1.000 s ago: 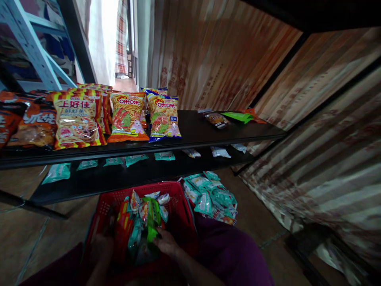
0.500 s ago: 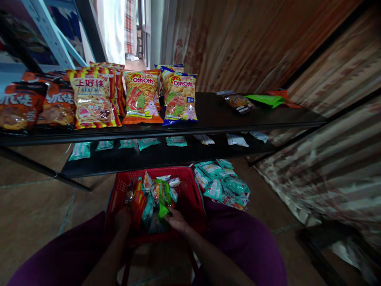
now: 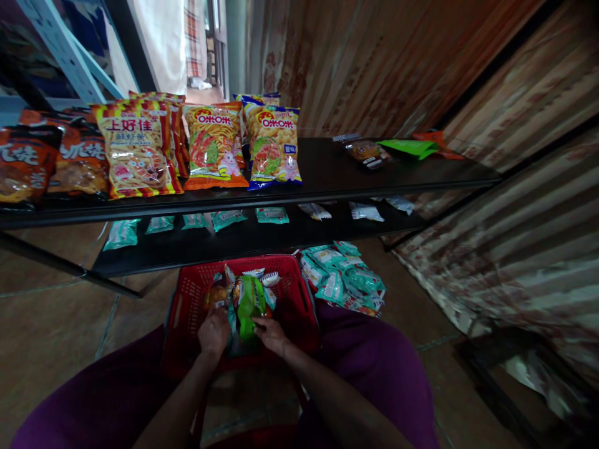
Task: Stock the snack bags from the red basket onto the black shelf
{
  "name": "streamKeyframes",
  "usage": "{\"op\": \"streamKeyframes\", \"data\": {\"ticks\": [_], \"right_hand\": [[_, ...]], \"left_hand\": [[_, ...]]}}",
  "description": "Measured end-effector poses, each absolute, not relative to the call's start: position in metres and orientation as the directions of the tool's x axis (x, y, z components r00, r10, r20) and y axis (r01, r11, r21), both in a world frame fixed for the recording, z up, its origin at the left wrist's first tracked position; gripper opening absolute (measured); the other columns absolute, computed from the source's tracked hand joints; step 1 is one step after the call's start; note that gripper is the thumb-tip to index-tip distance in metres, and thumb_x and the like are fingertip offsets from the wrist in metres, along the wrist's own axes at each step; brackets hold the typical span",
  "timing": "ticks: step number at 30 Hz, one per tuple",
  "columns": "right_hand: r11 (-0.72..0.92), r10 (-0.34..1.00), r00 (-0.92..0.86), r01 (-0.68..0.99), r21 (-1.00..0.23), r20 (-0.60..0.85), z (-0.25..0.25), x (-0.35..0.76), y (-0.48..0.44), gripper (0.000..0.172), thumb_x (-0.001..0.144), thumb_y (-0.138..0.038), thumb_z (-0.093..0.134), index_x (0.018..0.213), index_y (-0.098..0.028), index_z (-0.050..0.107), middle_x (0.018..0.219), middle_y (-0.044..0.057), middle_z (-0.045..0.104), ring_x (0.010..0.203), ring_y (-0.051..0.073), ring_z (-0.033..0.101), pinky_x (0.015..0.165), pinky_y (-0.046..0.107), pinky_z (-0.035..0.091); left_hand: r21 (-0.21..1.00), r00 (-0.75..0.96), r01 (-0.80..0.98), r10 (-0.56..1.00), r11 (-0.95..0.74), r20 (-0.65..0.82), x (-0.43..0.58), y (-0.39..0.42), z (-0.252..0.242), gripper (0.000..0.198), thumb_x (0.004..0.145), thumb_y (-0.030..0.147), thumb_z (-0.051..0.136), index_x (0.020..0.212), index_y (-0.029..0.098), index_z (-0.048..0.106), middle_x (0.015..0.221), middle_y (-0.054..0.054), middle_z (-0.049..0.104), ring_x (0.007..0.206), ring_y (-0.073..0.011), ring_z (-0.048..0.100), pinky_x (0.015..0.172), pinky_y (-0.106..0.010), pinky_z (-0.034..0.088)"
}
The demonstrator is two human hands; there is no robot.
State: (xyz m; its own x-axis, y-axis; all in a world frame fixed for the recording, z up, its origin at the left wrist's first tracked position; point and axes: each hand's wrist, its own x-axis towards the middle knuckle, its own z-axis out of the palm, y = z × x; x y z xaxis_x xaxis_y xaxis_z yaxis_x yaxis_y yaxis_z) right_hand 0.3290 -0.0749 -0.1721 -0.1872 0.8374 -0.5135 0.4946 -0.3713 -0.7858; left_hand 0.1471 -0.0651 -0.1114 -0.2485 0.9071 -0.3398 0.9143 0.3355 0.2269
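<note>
Both hands are inside a red plastic basket (image 3: pixel 174 324) between my knees. My left hand (image 3: pixel 214 332) is closed around the lower end of a clear-and-brown snack packet (image 3: pixel 218 295) at the basket's left side. Beside it, my right hand (image 3: pixel 271 335) pinches the near right edge of a bright green snack packet (image 3: pixel 249 305), which slants across the middle. Several teal and white packets (image 3: pixel 270 278) lie under and behind these two, partly covered. The fingertips of my left hand are mostly hidden behind the packet.
A black shelf (image 3: pixel 327 181) stands ahead, bearing upright snack bags (image 3: pixel 274 146) and, at right, a flat green packet (image 3: pixel 412 148). Teal packets (image 3: pixel 227 219) line the lower shelf. A pile of teal packets (image 3: pixel 344 274) lies on the floor right of the basket. A curtain (image 3: pixel 528 237) hangs at right.
My left hand has moved right and forward with the brown packet, which now covers the orange-red one. The green packet has tilted left in my right hand. The view has shifted slightly.
</note>
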Motion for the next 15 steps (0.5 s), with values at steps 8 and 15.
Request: {"op": "streamKeyframes", "data": {"ticks": [8,15], "right_hand": [[-0.372,0.814,-0.261,0.451,-0.811,-0.518,-0.149,0.337,-0.082,0.052,0.073,-0.011,0.052,0.124,-0.02,0.059,0.115,0.001,0.068,0.106,0.019,0.062,0.095,0.03,0.046],[-0.445,0.855,-0.109,0.348,-0.825,-0.507,-0.136,0.362,-0.084,0.024,0.063,-0.015,0.064,0.084,-0.021,0.073,0.081,0.0,0.072,0.084,0.019,0.066,0.081,0.03,0.05]], "left_hand": [[0.285,0.036,0.957,0.953,0.054,-0.302,0.18,-0.081,-0.103,0.034,0.094,0.028,0.031,0.101,0.017,0.063,0.109,-0.009,0.065,0.088,-0.0194,0.066,0.07,-0.027,0.045],[0.261,0.178,0.961,0.932,-0.095,-0.315,0.2,-0.09,-0.115,0.031,0.092,0.026,0.035,0.106,0.017,0.061,0.115,-0.01,0.062,0.098,-0.0209,0.062,0.08,-0.03,0.046]]}}
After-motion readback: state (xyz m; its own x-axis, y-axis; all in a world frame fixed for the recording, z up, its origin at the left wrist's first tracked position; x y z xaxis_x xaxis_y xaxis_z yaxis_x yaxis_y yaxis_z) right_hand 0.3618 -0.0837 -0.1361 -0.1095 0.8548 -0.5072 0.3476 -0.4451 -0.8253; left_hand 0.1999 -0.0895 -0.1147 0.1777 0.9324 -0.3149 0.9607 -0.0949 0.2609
